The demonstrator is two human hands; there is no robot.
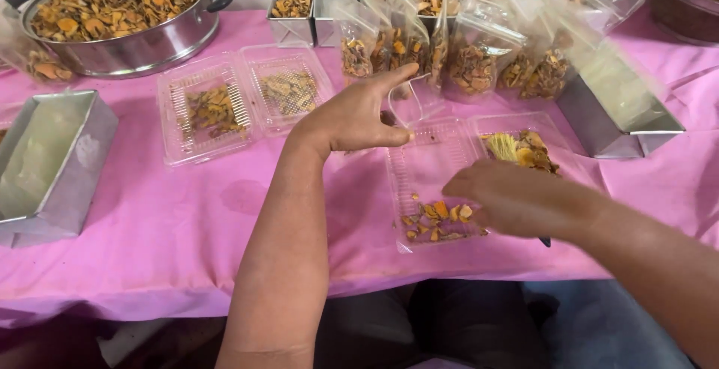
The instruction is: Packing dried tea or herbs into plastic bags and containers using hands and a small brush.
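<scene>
We saw the left hand (352, 118) raised over the middle of the counter (187, 219), which was covered in a pink cloth; its grip was open, thumb and fingers spread and holding nothing, just beside the left rim of an open clear plastic clamshell tray (431, 159). The right hand (509, 197) lay low over the same tray, near the front edge of the counter. Its fingers curled downward above a small heap of dried orange-yellow slices (438, 219) in the tray's near half, and we could not tell whether that grip held any of them. The tray's other half carried a second heap of dried slices (524, 150).

Toward the left stood a second open clear clamshell tray (243, 99) with slices in both halves. At the back left corner sat a large steel pot (127, 43) piled with the same slices. Clear plastic bags of slices (472, 58) stood along the back edge. A rectangular metal tin (52, 163) rested at the left edge.
</scene>
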